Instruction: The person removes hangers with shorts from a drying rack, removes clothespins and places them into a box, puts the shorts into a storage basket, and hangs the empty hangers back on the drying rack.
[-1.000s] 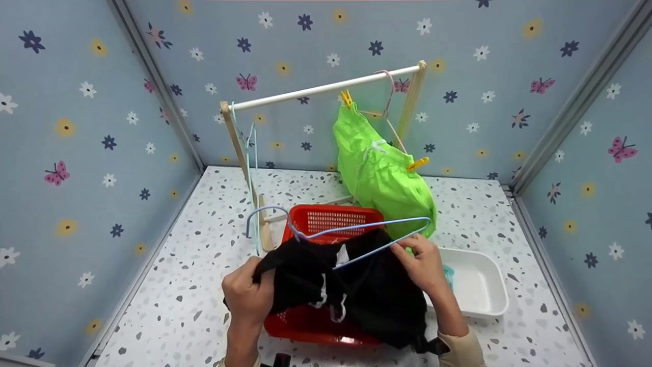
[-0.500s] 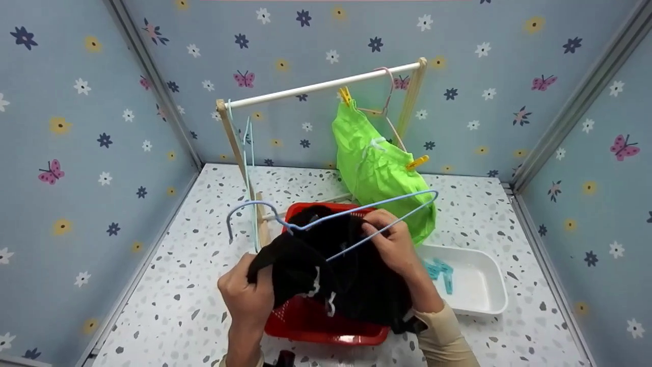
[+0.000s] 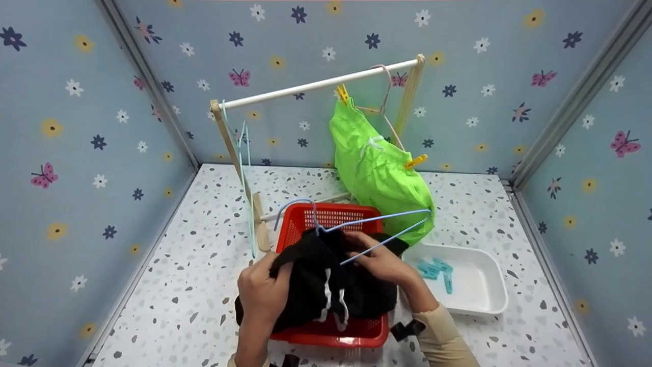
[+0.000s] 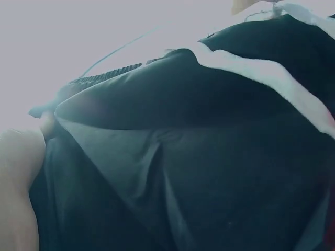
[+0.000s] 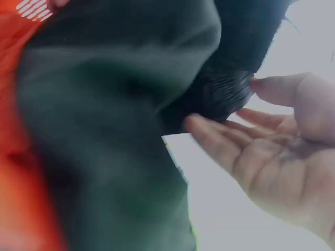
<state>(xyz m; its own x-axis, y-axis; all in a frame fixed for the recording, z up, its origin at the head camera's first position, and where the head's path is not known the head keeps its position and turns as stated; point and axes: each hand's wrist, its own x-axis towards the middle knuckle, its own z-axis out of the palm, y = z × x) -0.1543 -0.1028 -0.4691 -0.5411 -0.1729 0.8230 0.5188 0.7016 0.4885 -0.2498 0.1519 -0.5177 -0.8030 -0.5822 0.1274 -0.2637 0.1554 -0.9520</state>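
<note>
Black shorts (image 3: 305,290) with an elastic waistband and white drawstring are held up over the red basket (image 3: 356,340). My left hand (image 3: 262,290) grips the left end of the waistband, thumb on the near side. At the back of the waistband, my right hand (image 3: 384,262) pinches the gathered edge between thumb and fingers, as the right wrist view shows. A blue hanger (image 3: 377,219) has its left part hidden within the shorts; its hook and right arm stick out. Dark cloth (image 4: 183,167) fills most of the left wrist view.
Behind stands a rack with a white bar (image 3: 316,85). Green shorts (image 3: 382,173) hang there from a pink hanger, with yellow clothespins (image 3: 416,161). A light blue hanger (image 3: 249,204) hangs at the left. Teal clothespins (image 3: 448,280) lie in the white tray (image 3: 481,288).
The shorts and hanger first rose slightly, then came down lower over the basket. My right hand moved left and inward along the waistband; my left hand shifted a little right.
</note>
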